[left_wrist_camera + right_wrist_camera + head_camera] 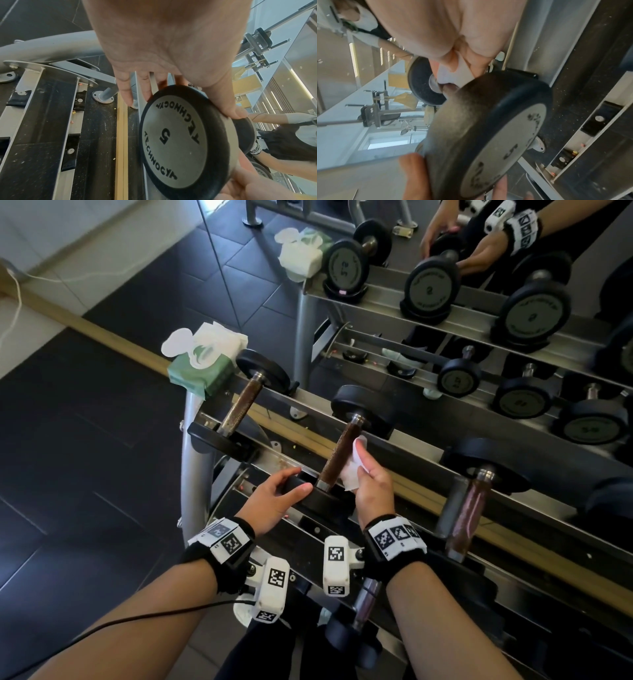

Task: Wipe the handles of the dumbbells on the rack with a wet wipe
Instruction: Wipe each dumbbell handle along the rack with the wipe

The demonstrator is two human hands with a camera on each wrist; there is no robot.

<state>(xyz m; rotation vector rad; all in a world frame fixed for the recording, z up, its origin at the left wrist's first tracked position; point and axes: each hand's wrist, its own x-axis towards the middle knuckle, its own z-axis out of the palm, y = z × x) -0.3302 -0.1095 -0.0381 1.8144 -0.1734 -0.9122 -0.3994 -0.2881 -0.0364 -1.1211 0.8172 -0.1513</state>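
**Wipe pressed to the middle dumbbell's handle**

Where the top rail of the steel rack [202, 419] meets its left corner, a green soft pack of wipes [198, 361] sits with its white flap open and a sheet puffing out. Just right of it lies the first dumbbell [239, 405], its knurled handle brown and rough between round black rubber heads. The left hand [274, 498] grips the near head of the middle dumbbell [337, 453], fingers and thumb curled over the smooth black rim; the left wrist view shows that head's flat grey face stamped with a 5. The right hand [373, 484] pinches a crumpled white wet wipe [354, 467] and holds it against the right side of that dumbbell's grainy brown handle. Farther right along the rail rests a third dumbbell [469, 508] with a reddish-brown handle. Behind the rack a mirror [479, 302] doubles the weights and hands above a wooden strip, and the floor [85, 457] is dark, matte square tile.
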